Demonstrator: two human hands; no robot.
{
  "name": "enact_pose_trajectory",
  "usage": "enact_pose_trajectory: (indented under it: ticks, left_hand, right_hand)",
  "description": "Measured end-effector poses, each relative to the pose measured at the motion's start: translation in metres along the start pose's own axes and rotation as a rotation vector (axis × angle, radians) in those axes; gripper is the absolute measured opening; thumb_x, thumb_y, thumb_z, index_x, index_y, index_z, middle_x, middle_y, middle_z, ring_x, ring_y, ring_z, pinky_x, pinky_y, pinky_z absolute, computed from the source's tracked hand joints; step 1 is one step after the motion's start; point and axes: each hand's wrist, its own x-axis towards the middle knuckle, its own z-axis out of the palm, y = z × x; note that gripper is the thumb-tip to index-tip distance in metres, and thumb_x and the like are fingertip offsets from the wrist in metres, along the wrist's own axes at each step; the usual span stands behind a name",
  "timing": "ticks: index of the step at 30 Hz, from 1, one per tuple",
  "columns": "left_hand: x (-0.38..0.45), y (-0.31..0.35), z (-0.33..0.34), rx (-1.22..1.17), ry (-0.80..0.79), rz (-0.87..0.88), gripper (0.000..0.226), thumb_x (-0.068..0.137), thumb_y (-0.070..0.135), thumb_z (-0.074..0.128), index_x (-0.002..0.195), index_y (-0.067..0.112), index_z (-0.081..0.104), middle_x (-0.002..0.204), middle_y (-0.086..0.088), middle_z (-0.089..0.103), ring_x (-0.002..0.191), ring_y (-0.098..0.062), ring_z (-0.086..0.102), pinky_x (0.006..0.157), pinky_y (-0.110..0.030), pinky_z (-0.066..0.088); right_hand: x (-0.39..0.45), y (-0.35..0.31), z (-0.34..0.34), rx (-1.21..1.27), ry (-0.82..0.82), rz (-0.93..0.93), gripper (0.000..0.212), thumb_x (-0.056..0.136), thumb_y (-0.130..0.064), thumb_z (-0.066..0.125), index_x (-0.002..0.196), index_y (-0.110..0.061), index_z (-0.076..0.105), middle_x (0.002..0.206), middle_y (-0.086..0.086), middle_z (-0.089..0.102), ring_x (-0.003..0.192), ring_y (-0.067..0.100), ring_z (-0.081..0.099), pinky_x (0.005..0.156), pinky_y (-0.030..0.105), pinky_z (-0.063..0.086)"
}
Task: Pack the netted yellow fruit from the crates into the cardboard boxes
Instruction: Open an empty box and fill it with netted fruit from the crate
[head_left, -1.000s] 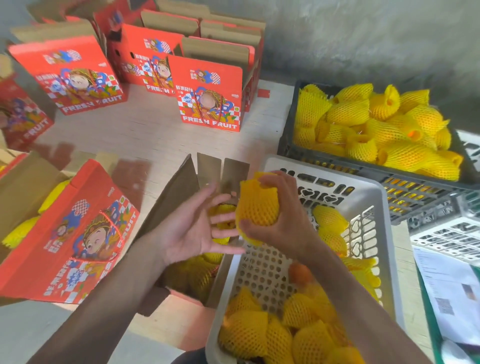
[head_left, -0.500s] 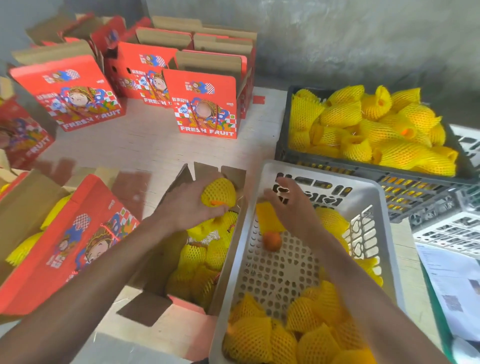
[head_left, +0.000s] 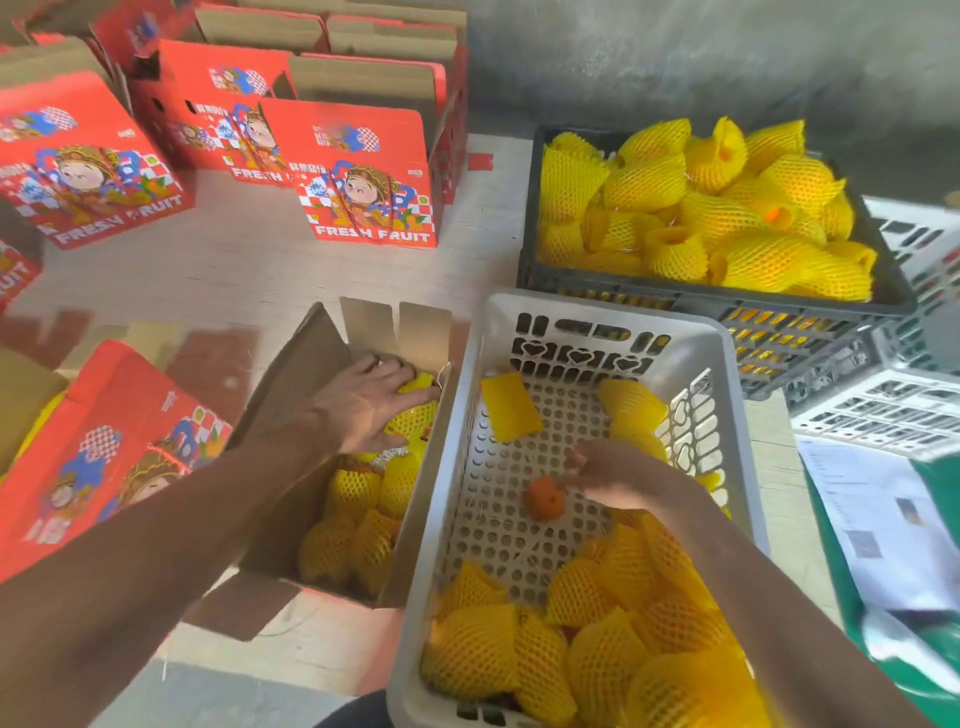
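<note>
Head | red boxes (head_left: 371, 176) read "FRESH FRUIT" | left hand (head_left: 363, 402) grip spread, pressing netted fruit (head_left: 410, 418) | right hand (head_left: 605, 470) grip unclear

i see yellow foam-mesh netting (head_left: 470, 652) with a soft, ribbed, matt look. the grey crate (head_left: 737, 395) is smooth moulded plastic, perforated; the dark crate (head_left: 649, 296) is matt slatted plastic. the open box (head_left: 311, 364) shows raw brown cardboard inside, and the red boxes (head_left: 363, 171) have slightly glossy print. the table (head_left: 249, 265) looks like pale wood grain.
</note>
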Motion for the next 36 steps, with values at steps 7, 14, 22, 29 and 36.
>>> enact_pose_trajectory:
  ticks: [7,14,22,29,36]
  left_hand:
    - [-0.022,0.026,-0.002,-0.474,0.078,-0.205,0.097,0.072,0.06,0.081,0.153,0.045,0.03,0.158,0.008,0.032,0.145,-0.021,0.029,0.123,-0.048,0.014]
    - [-0.028,0.053,-0.009,-0.702,-0.016,-0.335,0.106,0.072,0.04,0.089,0.158,0.038,0.026,0.166,0.01,0.019,0.151,-0.02,0.019,0.123,-0.051,0.011]
    - [-0.038,0.057,-0.015,-0.946,0.051,-0.463,0.095,0.081,0.034,0.085,0.158,0.031,0.03,0.164,0.004,0.026,0.15,-0.022,0.021,0.122,-0.046,0.023]
    - [-0.063,0.055,-0.027,-1.246,0.42,-0.804,0.04,0.096,0.044,0.064,0.134,0.034,0.055,0.133,0.009,0.058,0.109,0.001,0.057,0.085,-0.014,0.045]
    - [-0.063,0.069,-0.038,-0.735,0.03,-0.802,0.077,0.086,0.061,0.069,0.149,0.031,0.037,0.15,-0.004,0.04,0.141,-0.029,0.034,0.109,-0.051,0.045]
  right_hand:
    - [0.001,0.02,0.014,-0.334,0.098,0.096,0.051,0.097,-0.036,0.066,0.144,-0.025,0.05,0.143,0.003,0.056,0.132,0.028,0.053,0.103,0.041,0.051]
    - [0.03,0.025,-0.001,-0.223,0.345,0.427,0.09,0.099,-0.034,0.065,0.162,-0.008,0.005,0.165,0.026,0.011,0.14,0.044,0.043,0.087,0.045,0.055]
    - [0.066,0.026,-0.006,-0.18,0.344,0.486,0.1,0.097,-0.029,0.06,0.162,-0.018,-0.015,0.128,0.026,0.06,0.104,0.044,0.067,0.078,0.051,0.063]
    - [0.087,0.016,0.016,-0.184,0.421,0.539,0.08,0.103,-0.053,0.042,0.161,-0.032,-0.01,0.141,0.029,0.045,0.116,0.05,0.056,0.089,0.063,0.053]
    - [0.096,0.035,0.022,-0.102,0.519,0.494,0.08,0.104,-0.031,0.05,0.16,-0.033,-0.007,0.138,0.027,0.043,0.102,0.045,0.064,0.083,0.063,0.057]
